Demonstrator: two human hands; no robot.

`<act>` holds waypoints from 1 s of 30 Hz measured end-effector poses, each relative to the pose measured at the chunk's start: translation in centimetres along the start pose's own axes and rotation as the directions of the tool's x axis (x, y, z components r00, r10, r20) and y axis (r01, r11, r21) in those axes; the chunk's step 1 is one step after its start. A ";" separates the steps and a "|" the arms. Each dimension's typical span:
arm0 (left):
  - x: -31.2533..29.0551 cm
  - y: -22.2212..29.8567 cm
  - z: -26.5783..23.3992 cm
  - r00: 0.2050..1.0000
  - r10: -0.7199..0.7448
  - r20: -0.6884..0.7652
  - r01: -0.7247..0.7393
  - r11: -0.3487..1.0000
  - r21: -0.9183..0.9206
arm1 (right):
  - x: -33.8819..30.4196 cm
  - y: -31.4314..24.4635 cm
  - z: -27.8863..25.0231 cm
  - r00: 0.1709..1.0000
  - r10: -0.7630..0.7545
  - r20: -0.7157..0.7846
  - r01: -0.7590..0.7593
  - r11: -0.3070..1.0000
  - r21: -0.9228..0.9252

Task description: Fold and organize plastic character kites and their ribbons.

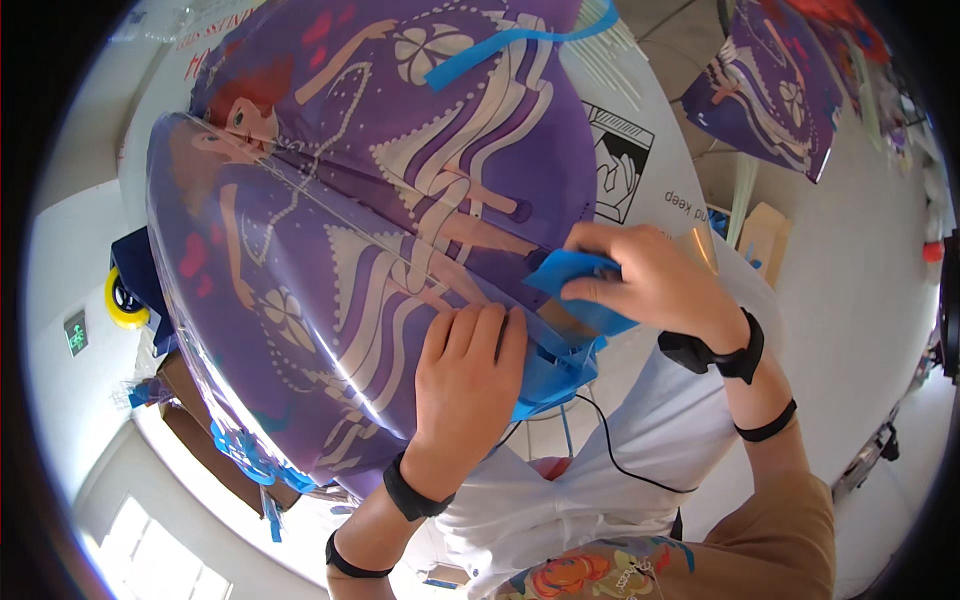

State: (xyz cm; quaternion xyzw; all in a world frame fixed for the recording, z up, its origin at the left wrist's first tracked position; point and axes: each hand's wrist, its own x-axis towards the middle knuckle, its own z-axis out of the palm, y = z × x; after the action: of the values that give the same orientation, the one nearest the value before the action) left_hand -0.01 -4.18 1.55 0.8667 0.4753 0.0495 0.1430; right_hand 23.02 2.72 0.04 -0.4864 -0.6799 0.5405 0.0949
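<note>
Glossy purple plastic film [470,90], printed with cartoon figures, white ribbons and flowers, is spread in front of me. A folded layer [300,300] of it bulges up on the left. My left hand [470,370] lies on this layer near its lower tip, fingers stretched out and side by side. My right hand [650,280] pinches a blue strip [590,285] between thumb and fingers, just right of the film's tip. More blue material [555,380] sits below, beside my left fingertips; how it joins the strip is unclear.
Another blue strip [520,45] lies across the film at the top. Pale thin sticks [610,60] are at the upper right. Beyond hangs another purple printed piece [770,90]. A black cable [610,440] runs over my lap. Blue strips [250,455] bunch at the lower left.
</note>
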 end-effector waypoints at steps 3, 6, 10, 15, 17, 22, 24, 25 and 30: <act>0.2 0.2 0.1 1.000 -0.023 0.003 0.023 0.999 -0.050 | 0.1 1.0 2.5 0.982 -0.140 -0.125 0.142 0.990 0.001; 0.6 0.2 0.2 0.999 -0.001 0.034 0.001 1.000 -0.023 | 0.3 0.8 3.7 0.983 -0.077 -0.166 0.066 0.995 -0.073; 0.5 0.2 1.4 0.999 -0.044 0.013 0.044 0.999 -0.003 | 0.0 0.2 4.1 0.961 -0.041 -0.274 0.008 0.992 -0.123; 0.2 0.4 1.6 0.997 -0.070 0.011 0.070 0.997 0.014 | -1.5 -0.4 2.0 0.976 0.074 -0.205 -0.067 0.997 0.039; 0.1 0.7 1.9 0.997 -0.076 -0.011 0.077 0.997 0.029 | -1.9 0.1 1.7 0.987 0.093 -0.131 -0.095 0.995 -0.010; 0.0 1.0 2.1 0.999 -0.045 -0.013 0.046 0.998 0.032 | -2.4 1.6 2.2 0.950 -0.262 -0.171 0.196 0.924 -0.327; -0.1 1.0 2.1 0.997 -0.055 0.047 0.054 0.998 0.017 | -2.3 1.8 2.3 0.945 -0.271 -0.184 0.201 0.924 -0.327; -0.1 0.9 2.0 0.997 -0.055 0.049 0.054 0.998 0.018 | -2.3 1.8 2.4 0.939 -0.279 -0.199 0.204 0.922 -0.329; 0.1 0.7 1.9 0.999 -0.023 0.045 0.021 0.998 0.058 | -2.2 2.1 2.5 0.903 -0.364 -0.226 0.264 0.888 -0.377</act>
State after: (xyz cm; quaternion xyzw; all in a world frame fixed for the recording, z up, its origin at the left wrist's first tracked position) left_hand 1.05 -4.87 -0.08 0.8661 0.4827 0.0144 0.1292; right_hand 23.73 -0.69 -1.78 -0.4517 -0.8111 0.3157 0.1961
